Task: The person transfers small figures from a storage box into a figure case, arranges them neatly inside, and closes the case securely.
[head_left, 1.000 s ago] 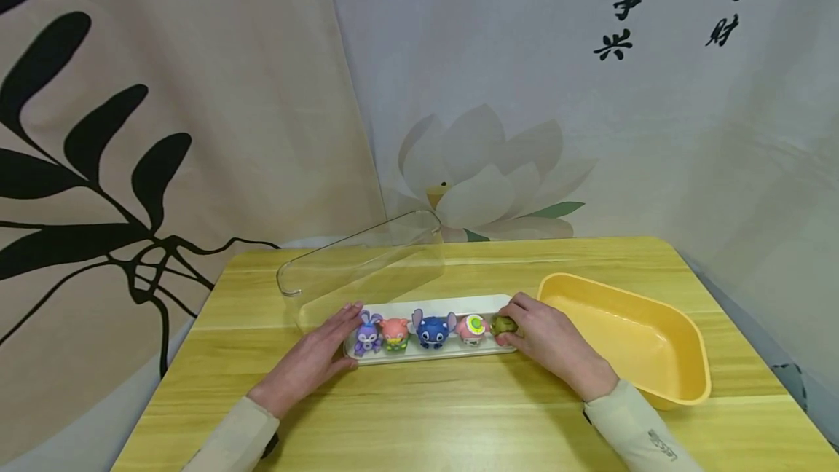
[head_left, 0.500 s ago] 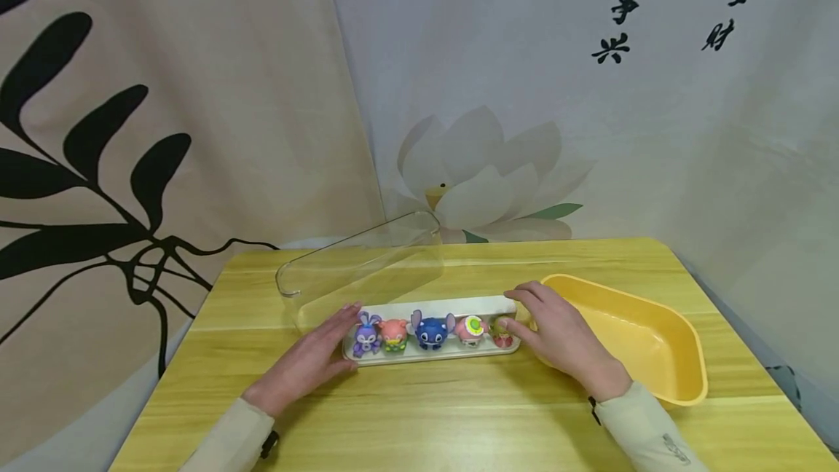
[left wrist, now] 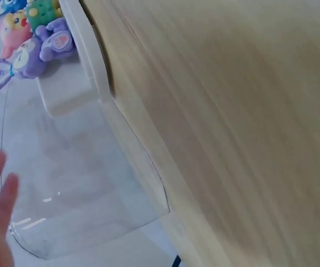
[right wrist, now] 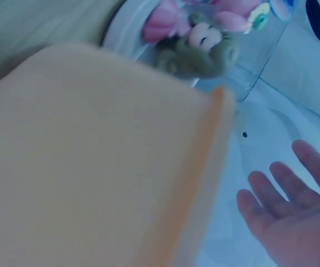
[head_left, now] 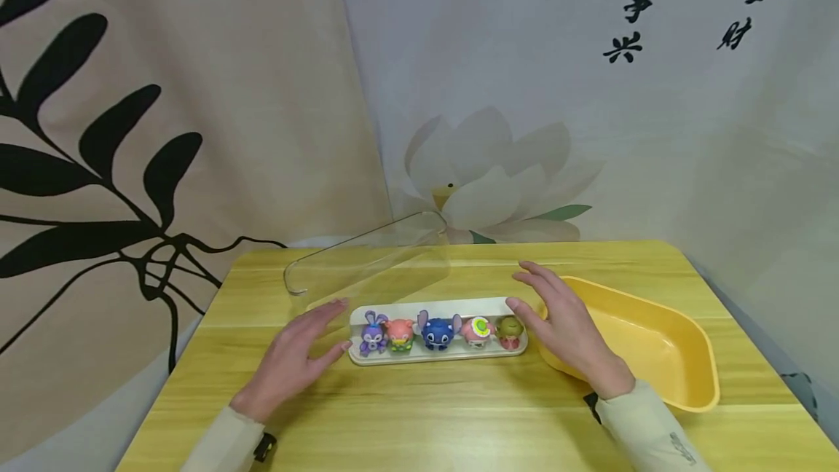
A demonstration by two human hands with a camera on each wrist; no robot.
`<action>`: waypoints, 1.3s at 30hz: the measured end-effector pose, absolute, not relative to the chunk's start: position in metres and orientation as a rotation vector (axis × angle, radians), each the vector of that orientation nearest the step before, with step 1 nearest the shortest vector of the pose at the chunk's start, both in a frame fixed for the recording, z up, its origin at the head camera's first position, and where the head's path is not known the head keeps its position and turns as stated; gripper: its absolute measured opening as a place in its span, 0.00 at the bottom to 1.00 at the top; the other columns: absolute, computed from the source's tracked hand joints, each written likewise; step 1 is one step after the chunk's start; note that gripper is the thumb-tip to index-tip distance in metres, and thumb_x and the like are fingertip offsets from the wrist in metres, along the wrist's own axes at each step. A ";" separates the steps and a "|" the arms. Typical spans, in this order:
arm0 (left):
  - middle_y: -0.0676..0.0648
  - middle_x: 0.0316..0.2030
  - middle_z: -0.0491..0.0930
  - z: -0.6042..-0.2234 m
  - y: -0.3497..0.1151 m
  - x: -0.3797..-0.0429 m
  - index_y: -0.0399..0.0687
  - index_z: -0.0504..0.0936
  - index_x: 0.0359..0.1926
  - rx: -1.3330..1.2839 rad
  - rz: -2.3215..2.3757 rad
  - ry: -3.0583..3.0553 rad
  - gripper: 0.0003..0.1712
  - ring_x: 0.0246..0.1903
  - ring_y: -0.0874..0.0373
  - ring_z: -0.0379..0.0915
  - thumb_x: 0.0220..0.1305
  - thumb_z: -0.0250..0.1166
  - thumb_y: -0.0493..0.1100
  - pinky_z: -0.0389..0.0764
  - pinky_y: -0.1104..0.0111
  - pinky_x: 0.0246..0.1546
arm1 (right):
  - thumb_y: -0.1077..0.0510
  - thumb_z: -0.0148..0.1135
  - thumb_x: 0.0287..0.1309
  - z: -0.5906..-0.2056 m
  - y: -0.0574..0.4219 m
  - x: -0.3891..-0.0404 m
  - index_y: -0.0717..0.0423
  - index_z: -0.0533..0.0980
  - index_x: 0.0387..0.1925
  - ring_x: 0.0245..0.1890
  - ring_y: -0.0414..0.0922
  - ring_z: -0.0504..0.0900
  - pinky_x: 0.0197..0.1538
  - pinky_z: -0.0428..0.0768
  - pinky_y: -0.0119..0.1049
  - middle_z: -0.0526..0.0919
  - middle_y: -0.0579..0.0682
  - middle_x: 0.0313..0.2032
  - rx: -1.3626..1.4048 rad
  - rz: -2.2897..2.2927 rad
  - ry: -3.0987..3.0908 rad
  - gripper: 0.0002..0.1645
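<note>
Several small figurines stand in a row on a long white tray (head_left: 432, 309) in the head view. From the left they are a purple rabbit (head_left: 373, 335), a pink figure with green (head_left: 400, 336), a blue big-eared figure (head_left: 437, 332), a pink one with a bright round disc (head_left: 478, 331) and an olive-haired one (head_left: 510, 333). My left hand (head_left: 288, 359) hovers off the tray's left end, fingers spread, holding nothing. On the other side my right hand (head_left: 570, 326) is raised beside the right end, also with fingers apart and nothing held.
Behind the tray a clear plastic cover (head_left: 373, 268) rests on the wooden table (head_left: 432, 414). A yellow basin (head_left: 655, 333) stands at the right, its near left side under my right hand. A printed curtain (head_left: 498, 57) hangs at the table's back edge.
My right hand has let go of the olive-haired figurine and drawn up and away from it. My left hand has released the tray's left end and moved left.
</note>
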State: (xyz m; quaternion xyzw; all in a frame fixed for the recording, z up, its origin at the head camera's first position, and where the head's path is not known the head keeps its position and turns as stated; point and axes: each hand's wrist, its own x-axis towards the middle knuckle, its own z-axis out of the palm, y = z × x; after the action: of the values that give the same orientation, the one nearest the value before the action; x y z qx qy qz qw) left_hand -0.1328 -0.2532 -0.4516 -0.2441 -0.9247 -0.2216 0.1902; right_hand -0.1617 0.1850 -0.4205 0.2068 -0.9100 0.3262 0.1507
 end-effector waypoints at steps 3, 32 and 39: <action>0.42 0.63 0.81 -0.452 -0.254 -0.132 0.46 0.76 0.70 -0.632 -0.627 -2.403 0.33 0.58 0.40 0.79 0.70 0.69 0.55 0.81 0.46 0.60 | 0.44 0.63 0.72 -0.417 0.179 -0.163 0.57 0.74 0.68 0.71 0.60 0.68 0.69 0.71 0.66 0.68 0.55 0.74 0.590 0.975 -2.618 0.32; 0.44 0.83 0.38 -0.441 -0.231 -0.154 0.40 0.49 0.82 0.184 -1.293 -2.260 0.53 0.80 0.40 0.39 0.69 0.70 0.51 0.49 0.38 0.78 | 0.34 0.55 0.73 -0.385 0.103 -0.240 0.60 0.58 0.79 0.75 0.59 0.63 0.77 0.64 0.59 0.63 0.59 0.76 0.580 1.312 -2.825 0.48; 0.42 0.83 0.31 -0.440 -0.231 -0.159 0.46 0.40 0.84 0.303 -1.402 -2.308 0.58 0.80 0.40 0.32 0.71 0.67 0.59 0.41 0.40 0.79 | 0.33 0.52 0.75 -0.386 0.087 -0.263 0.64 0.49 0.81 0.77 0.60 0.59 0.78 0.62 0.56 0.57 0.63 0.78 0.623 1.344 -2.909 0.53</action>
State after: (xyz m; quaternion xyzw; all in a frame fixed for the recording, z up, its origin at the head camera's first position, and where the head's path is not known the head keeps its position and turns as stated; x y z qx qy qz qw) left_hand -0.1588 -0.2307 -0.4404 0.1092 -0.8303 -0.5044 0.2105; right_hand -0.2631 0.0867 -0.3864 0.1905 -0.8895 0.4108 -0.0612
